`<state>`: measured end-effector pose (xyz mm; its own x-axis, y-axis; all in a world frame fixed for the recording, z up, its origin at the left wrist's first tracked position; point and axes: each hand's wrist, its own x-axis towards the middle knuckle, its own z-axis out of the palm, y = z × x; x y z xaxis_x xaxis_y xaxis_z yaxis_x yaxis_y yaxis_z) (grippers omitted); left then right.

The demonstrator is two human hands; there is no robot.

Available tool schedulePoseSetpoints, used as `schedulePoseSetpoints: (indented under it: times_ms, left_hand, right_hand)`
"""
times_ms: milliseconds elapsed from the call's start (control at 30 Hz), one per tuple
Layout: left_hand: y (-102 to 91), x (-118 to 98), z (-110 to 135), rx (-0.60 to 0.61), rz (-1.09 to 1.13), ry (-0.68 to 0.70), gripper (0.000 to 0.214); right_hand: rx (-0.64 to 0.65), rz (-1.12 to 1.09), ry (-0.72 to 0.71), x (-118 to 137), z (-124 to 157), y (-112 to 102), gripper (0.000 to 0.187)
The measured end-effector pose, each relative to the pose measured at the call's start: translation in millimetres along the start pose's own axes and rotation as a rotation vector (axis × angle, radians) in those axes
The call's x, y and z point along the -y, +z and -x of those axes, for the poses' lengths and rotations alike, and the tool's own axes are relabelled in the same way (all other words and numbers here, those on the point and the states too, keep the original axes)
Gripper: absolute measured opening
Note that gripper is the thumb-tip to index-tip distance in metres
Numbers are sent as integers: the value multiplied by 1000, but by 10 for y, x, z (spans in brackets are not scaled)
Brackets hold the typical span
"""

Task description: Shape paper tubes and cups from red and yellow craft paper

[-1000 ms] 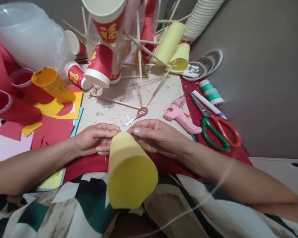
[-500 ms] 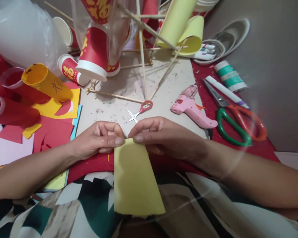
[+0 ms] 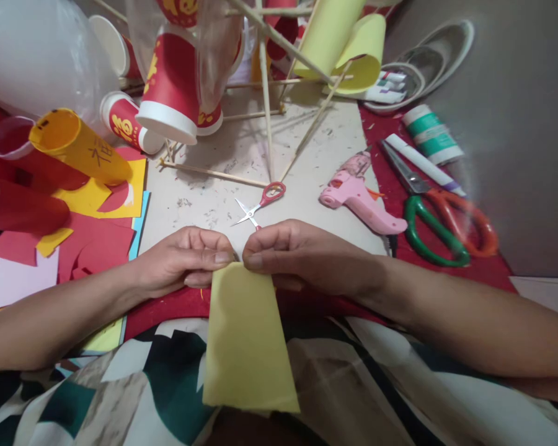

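From here I see the left hand (image 3: 193,257) and right hand (image 3: 302,254) pinching the far edge of the yellow paper (image 3: 248,344) above the patterned lap (image 3: 121,387). Two yellow paper rolls (image 3: 328,40) are already formed; whether this piece's edges are joined, I can't tell.

A single camera, worn on the person's head, looks forward and steeply down. It is close: the patterned clothing (image 3: 174,362) fills the bottom edge, the left forearm (image 3: 77,310) and right forearm (image 3: 465,319) run in from the sides, and the yellow paper (image 3: 248,337) sits below centre. Beyond, the surface (image 3: 204,201) recedes toward the top edge.
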<state>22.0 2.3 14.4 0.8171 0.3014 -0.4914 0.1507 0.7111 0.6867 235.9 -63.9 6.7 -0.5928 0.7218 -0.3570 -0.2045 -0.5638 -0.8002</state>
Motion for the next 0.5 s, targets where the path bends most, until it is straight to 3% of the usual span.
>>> schedulePoseSetpoints:
  times_ms: [333,500]
  left_hand:
    - [4,43,-28,-25,-19,46,28]
    - [24,60,-29,-25,7,38,29]
  right_hand:
    - [-11,-32,-45,-15,-43,-3,33]
    - [-55,25,-41,-14,-40,23,26]
